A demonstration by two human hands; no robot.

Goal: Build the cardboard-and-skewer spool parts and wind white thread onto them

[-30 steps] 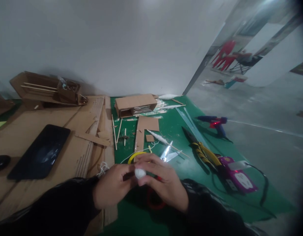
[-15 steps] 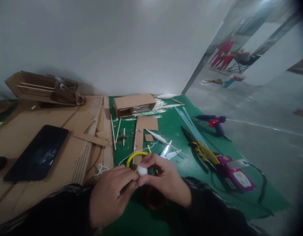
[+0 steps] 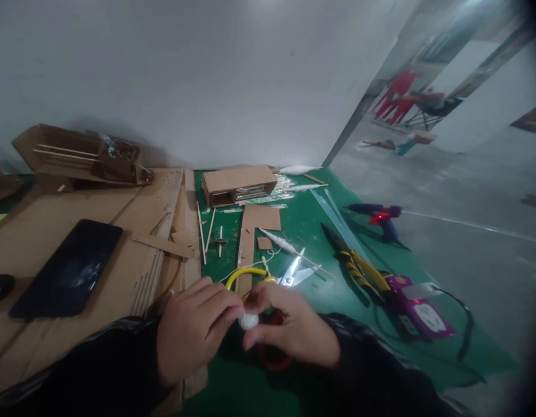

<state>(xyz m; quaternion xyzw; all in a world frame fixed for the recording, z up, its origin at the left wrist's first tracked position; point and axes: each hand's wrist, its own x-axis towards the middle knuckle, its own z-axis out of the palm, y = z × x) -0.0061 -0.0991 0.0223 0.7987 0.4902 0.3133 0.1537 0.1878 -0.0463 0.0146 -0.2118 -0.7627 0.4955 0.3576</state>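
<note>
My left hand (image 3: 200,330) and my right hand (image 3: 291,324) meet over the front of the green table. Between their fingertips is a small white ball (image 3: 249,322), which looks like wound string; its far side is covered by fingers. The right thumb and fingers pinch it, and the left fingertips press on its left side. Just beyond the hands lie scissors (image 3: 294,272) with open blades and a yellow handle, partly hidden. Below the right hand a red ring (image 3: 276,364) shows in part. A white-wound stick (image 3: 279,241) lies farther back, near loose white string.
On the right are yellow-black pliers (image 3: 358,269), a purple box (image 3: 419,307) with a cable, and a glue gun (image 3: 380,217) with a red light. A cardboard box (image 3: 239,184) stands behind. Left, cardboard sheets carry a black tablet (image 3: 68,269).
The white ball has moved slightly down and left, turned between my fingers. My left hand has shifted up a little and now covers the string loops beside it.
</note>
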